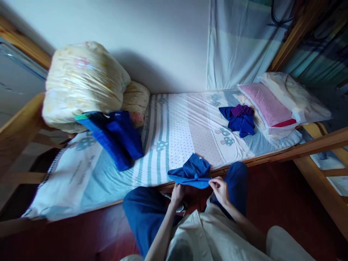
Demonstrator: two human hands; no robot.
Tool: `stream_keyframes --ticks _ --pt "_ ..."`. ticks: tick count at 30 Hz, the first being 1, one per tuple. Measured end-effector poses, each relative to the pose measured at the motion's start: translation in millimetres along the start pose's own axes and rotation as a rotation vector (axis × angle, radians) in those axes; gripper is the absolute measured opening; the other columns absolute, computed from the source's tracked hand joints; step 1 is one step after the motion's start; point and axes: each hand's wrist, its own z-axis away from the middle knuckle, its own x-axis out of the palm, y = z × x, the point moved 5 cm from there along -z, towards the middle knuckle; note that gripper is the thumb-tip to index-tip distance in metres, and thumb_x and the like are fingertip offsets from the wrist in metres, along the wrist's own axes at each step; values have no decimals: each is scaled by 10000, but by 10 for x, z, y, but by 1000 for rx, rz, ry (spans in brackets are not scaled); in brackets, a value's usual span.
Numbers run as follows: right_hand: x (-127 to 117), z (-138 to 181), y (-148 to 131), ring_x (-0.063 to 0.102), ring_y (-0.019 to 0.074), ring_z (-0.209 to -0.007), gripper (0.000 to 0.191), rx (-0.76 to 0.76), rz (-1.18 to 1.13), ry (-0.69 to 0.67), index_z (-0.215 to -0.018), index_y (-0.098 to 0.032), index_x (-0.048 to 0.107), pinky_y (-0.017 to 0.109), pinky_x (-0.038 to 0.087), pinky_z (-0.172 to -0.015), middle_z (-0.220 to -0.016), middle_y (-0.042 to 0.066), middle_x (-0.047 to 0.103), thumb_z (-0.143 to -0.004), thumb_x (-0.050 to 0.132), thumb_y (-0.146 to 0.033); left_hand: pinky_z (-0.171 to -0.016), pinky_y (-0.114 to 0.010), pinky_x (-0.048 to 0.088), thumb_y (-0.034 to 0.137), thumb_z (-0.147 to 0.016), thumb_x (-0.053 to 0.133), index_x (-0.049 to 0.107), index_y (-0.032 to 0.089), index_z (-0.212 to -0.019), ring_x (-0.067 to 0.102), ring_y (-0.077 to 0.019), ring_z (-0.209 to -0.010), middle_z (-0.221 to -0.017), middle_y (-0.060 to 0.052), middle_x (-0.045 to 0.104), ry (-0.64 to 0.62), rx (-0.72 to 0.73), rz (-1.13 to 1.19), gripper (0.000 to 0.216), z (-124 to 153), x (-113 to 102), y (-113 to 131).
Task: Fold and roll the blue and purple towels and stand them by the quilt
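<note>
1. In the head view, a small blue garment (195, 168) is lying at the front edge of the bed, partly on the patterned bedsheet (181, 132), its near edge reaching the wearer's two hands.
2. Judging by its thin folds and loose peak, the garment is likely being light, soft and limp, with nothing fragile about it; it is probably sagging wherever it is not supported. Its near edge and outer corners are offering the best hold, one hand at each side, so that the cloth can be spreading flat between them.
3. The right hand (220, 190) is pinching the garment's right corner, thumb and forefinger closed together on the cloth, the other fingers curling loosely behind.
4. The left hand (177, 194) is resting at the near edge, left of the middle, with its fingers bent in; the cloth and the back of the hand are hiding the fingertips, so I cannot tell whether they are gripping or just touching.
5. Farther off, folded blue trousers (115, 139) are leaning against a floral quilt (84, 83) on the left, while a crumpled blue and purple clothing pile (240, 121) is lying near a pink pillow (272, 103).
</note>
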Motion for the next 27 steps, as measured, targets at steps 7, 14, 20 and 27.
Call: stream_keyframes --ticks 7,14,20,27 --pt "160 -146 -15 566 157 -647 326 25 -146 52 -942 -195 711 314 540 -674 -848 56 711 -865 683 -510 -1033 -394 566 307 -944 494 702 195 -1196 711 -245 -1146 -1198 -100 751 108 222 342 345 748 177 24" --pt "466 307 -57 628 158 -756 338 26 -324 -139 -939 -194 717 297 560 -720 -938 68 718 -895 693 -528 -1000 -385 576 361 -959 569 678 190 -1261 712 -234 -1114 -1276 -115 715 257 329 496 364 555 -263 591" --pt "241 423 38 632 154 -804 357 64 -398 -104 -923 -194 664 282 549 -768 -928 48 663 -884 705 -546 -1052 -416 539 141 -901 517 727 193 -1189 685 -240 -1134 -1212 -105 737 133 399 363 360 285 45 663" --pt "-111 290 -28 591 147 -817 361 53 -366 -11 -952 -197 618 274 523 -783 -915 33 596 -915 662 -553 -813 -316 594 191 -941 519 771 134 -954 721 -209 -828 -927 -118 755 147 401 309 259 309 82 523"
